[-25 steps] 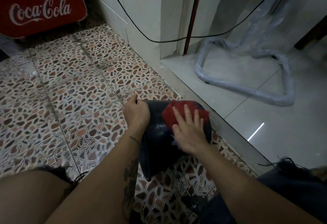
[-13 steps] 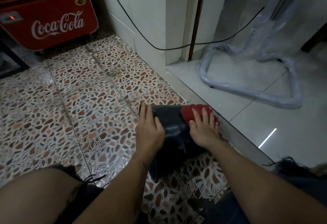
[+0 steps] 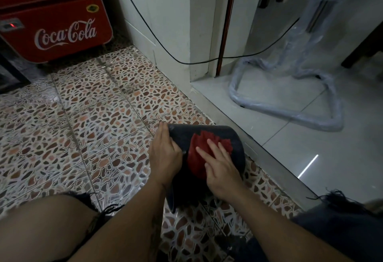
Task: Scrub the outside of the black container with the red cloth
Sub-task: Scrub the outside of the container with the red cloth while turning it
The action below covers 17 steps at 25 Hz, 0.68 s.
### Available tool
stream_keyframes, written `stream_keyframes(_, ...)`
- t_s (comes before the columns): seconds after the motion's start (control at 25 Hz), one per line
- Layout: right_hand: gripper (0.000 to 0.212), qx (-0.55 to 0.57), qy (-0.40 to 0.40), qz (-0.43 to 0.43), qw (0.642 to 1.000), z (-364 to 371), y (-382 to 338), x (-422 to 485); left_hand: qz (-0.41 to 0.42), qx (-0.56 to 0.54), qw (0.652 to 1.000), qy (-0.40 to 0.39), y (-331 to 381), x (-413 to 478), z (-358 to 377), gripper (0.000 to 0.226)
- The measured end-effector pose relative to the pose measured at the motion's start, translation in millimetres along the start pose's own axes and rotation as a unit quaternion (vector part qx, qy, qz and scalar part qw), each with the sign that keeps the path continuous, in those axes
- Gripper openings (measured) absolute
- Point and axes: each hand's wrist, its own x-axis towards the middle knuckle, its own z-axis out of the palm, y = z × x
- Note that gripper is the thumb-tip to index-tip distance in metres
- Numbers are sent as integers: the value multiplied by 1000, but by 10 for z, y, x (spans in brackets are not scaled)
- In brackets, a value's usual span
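Note:
The black container (image 3: 236,148) lies on its side on the patterned floor, its base pointing away from me and its mouth toward my knees. My left hand (image 3: 164,155) presses flat against its left flank and holds it steady. The red cloth (image 3: 199,148) is spread on the container's upper side. My right hand (image 3: 220,170) lies on the cloth with fingers spread, pressing it against the black wall. The container's underside and inside are hidden.
A raised grey door sill (image 3: 267,158) runs just right of the container. Beyond it stands a plastic-wrapped metal frame (image 3: 290,112) on pale tiles. A red Coca-Cola cooler (image 3: 56,29) stands at the far left. A black cable (image 3: 186,61) hangs along the white wall.
My right hand has slid the red cloth back from the container's far end toward the middle of its side. My left hand stays on the left flank.

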Motion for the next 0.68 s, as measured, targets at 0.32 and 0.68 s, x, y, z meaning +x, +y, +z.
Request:
stream_keyframes(0.32, 61, -74, -63, 162, 982, -115, -233, 1001, 20, -35, 999, 19, -88, -59, 48, 63)
stream_keyframes(0.68, 68, -52, -29, 0, 998, -140, 58, 924, -16, -124, 991, 45, -99, -52, 86, 60)
